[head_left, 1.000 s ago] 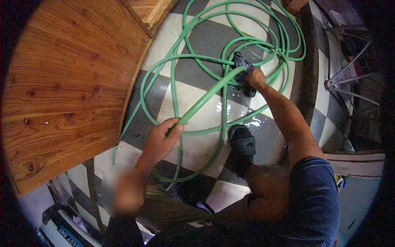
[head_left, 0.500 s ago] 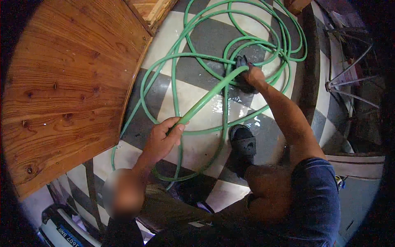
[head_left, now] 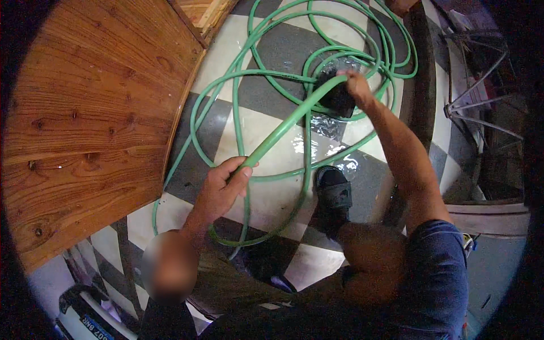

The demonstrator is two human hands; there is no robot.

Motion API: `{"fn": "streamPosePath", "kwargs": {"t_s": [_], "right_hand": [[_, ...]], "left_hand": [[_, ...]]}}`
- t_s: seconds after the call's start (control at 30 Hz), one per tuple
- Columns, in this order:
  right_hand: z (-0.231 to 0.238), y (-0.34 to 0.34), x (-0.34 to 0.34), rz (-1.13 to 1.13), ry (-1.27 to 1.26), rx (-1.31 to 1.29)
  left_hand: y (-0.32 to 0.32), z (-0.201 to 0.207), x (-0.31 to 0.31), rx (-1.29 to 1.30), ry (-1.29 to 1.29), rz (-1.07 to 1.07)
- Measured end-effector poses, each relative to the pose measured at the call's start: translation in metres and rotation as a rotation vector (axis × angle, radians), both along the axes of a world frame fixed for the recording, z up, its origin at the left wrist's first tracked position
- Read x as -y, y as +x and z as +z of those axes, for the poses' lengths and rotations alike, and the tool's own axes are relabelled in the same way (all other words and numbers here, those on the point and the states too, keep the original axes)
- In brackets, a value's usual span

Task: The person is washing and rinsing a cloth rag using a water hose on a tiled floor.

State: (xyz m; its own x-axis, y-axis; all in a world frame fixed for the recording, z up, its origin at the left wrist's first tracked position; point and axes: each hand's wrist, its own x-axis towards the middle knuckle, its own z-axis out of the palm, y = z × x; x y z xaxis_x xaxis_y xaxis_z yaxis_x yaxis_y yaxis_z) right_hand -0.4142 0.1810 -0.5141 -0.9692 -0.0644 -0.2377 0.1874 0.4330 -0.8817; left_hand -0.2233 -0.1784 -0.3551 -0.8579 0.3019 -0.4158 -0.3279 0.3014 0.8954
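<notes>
Head view shows a green hose [head_left: 286,127] stretched taut across the middle of the frame, one straight span between two hands. Left hand [head_left: 222,190], lower centre, is curled tight around the span's near end; right hand [head_left: 358,88], upper right, grips the far end against a dark fitting [head_left: 337,99], seemingly to keep the length straight. Remaining loops sprawl over the wet checkered floor [head_left: 272,54], beside a wooden tabletop [head_left: 85,113] at left and a sandalled foot [head_left: 334,192].
</notes>
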Motion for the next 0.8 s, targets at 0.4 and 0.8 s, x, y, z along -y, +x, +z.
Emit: {"fn": "streamPosePath", "kwargs": {"t_s": [0.4,0.8], "right_hand": [[0.159,-0.030,-0.006,-0.251,-0.575,-0.395],[0.053,0.012,0.043,0.072,-0.053,-0.143]], "left_hand": [[0.003,-0.003,0.005,0.002,-0.007,0.097],[0.000,0.008,0.013,-0.004,0.014,0.156]]}}
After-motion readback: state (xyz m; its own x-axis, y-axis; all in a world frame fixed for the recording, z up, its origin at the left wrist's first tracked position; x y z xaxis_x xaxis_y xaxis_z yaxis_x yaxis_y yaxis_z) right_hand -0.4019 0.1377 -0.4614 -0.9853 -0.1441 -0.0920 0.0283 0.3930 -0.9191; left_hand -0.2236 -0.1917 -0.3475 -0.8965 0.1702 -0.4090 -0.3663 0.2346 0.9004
